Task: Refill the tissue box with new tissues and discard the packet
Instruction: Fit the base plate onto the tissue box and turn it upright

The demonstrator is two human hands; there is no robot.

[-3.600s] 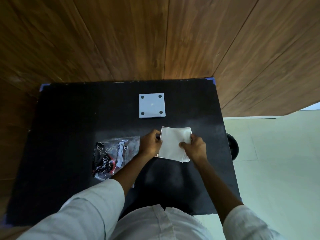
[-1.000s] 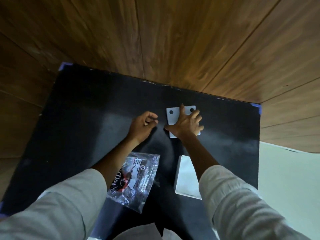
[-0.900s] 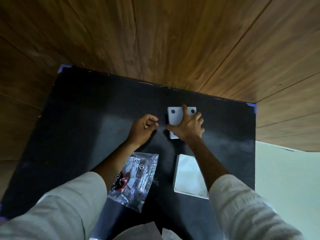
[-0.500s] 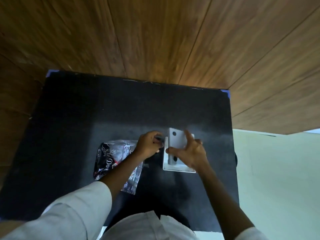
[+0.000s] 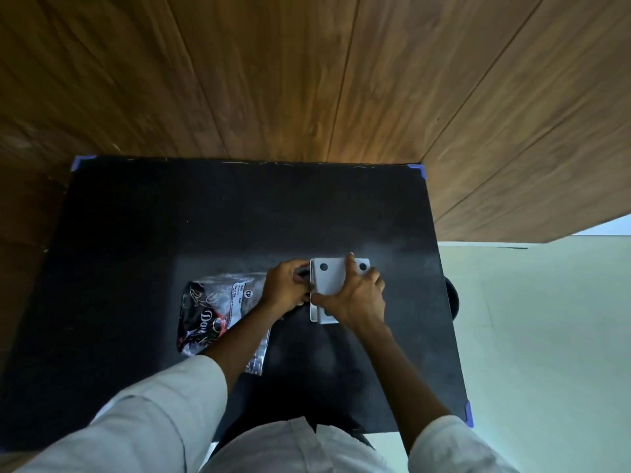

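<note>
A white square panel with dark round dots at its corners (image 5: 330,278) lies flat on top of the white tissue box (image 5: 313,314), covering almost all of it. My right hand (image 5: 355,295) presses on the panel, thumb at its left edge and fingers spread over it. My left hand (image 5: 285,288) grips the box's left side, fingers curled against it. The tissues are hidden under the panel. The emptied clear plastic packet with black and red print (image 5: 213,308) lies on the black table (image 5: 136,250) just left of my left forearm.
Wood-panelled wall stands behind the table. Blue tape marks the table corners (image 5: 419,168). A dark round object (image 5: 453,298) sits below the table's right edge, over a pale floor (image 5: 546,336).
My right hand took the dotted panel from the far side of the table, brought it back and laid it over the tissue box. My left hand moved to the box's left side.
</note>
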